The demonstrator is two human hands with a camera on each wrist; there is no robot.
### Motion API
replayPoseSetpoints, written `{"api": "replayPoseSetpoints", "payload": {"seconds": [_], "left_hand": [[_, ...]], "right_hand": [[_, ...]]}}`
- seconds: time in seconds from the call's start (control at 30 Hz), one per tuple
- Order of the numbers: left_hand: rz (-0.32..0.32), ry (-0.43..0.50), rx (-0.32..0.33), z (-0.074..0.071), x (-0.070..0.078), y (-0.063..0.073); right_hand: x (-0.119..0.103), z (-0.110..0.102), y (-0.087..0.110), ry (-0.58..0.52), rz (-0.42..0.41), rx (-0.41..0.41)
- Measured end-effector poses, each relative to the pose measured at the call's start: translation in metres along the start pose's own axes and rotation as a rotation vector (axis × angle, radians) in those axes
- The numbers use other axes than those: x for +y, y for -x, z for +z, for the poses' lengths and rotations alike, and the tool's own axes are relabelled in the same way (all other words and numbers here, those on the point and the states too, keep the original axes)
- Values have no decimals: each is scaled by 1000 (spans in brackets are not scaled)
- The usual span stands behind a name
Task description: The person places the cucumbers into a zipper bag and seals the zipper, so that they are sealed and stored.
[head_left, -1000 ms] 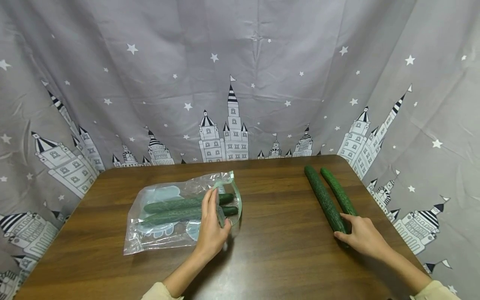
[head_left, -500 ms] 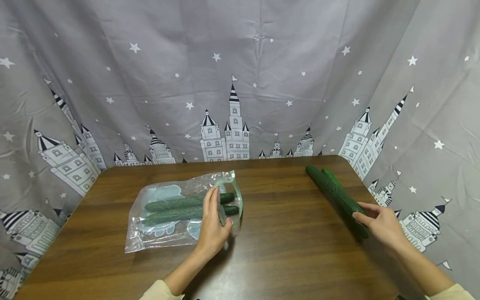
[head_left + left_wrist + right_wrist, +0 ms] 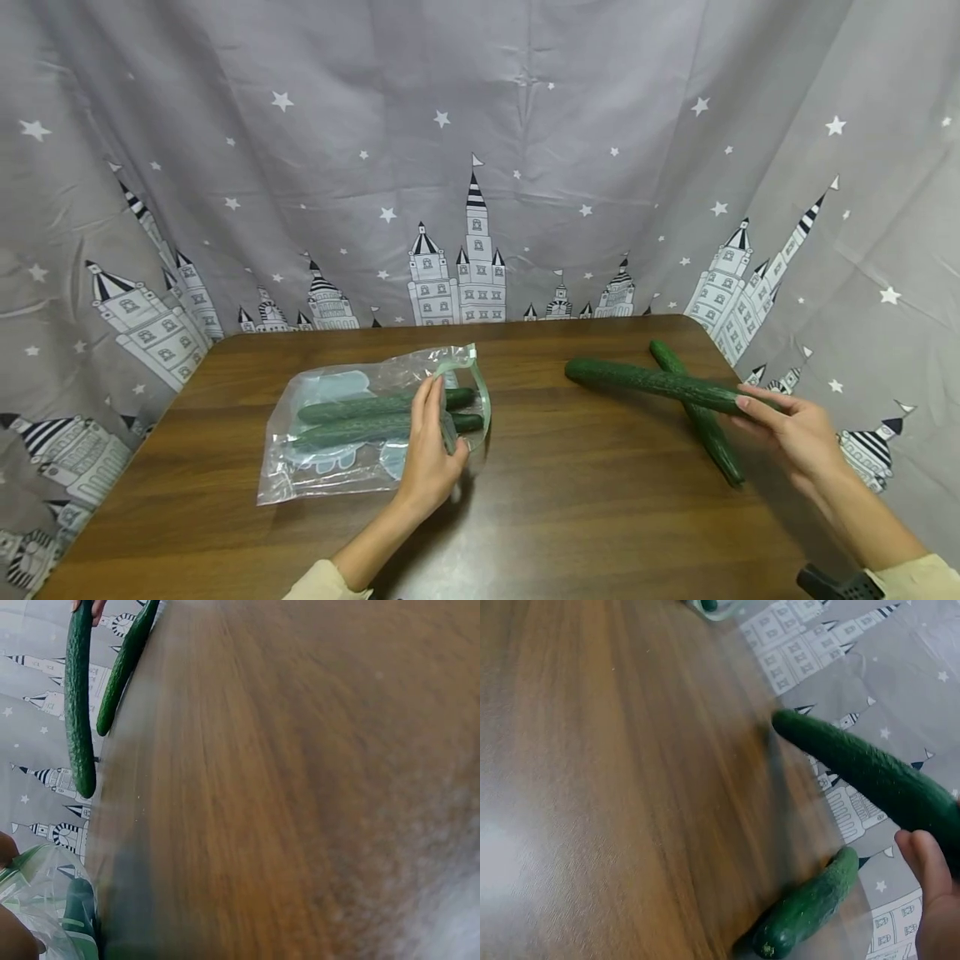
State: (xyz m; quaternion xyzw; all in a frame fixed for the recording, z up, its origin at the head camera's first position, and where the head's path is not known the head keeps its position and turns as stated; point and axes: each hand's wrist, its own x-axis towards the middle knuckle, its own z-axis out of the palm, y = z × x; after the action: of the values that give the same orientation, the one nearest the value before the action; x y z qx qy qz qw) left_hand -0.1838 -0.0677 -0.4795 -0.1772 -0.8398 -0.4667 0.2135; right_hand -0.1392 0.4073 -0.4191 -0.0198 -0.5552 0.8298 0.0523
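Note:
My right hand grips one end of a long dark green cucumber, raised off the table and pointing leftward. Beneath it, a second cucumber lies on the wood, crossed by the held one in the head view. The right wrist view shows the raised cucumber above its shadow, with the lying cucumber nearby. On the left is a clear zip bag with a green-edged mouth facing right. Two cucumbers lie inside it. My left hand holds the bag by its mouth, fingers on top, thumb at the near side.
The brown wooden table reaches back to a grey curtain printed with castles and stars, which also hangs along both sides. Bare wood lies between the bag and the loose cucumber.
My right hand has lifted one of the two loose cucumbers, moved right and swung its far end leftward across the other. The left hand stays at the bag's mouth.

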Motion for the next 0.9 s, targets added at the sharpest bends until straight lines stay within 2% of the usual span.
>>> {"api": "replayPoseSetpoints", "payload": {"seconds": [0.2,0.3,0.6,0.9], "left_hand": [[-2,-11,-17,0,0,-2],[-17,-14,-24,0,2,-3],[-13,-3,2,1,7,-7],[-15,17,-2,0,11,-15]], "right_hand": [[1,13,-10,-127,-2,-91],[1,24,-17,-152,-2,-122],[7,58,-33,-123,4,-174],[24,86,-46,-2,22,-192]]}}
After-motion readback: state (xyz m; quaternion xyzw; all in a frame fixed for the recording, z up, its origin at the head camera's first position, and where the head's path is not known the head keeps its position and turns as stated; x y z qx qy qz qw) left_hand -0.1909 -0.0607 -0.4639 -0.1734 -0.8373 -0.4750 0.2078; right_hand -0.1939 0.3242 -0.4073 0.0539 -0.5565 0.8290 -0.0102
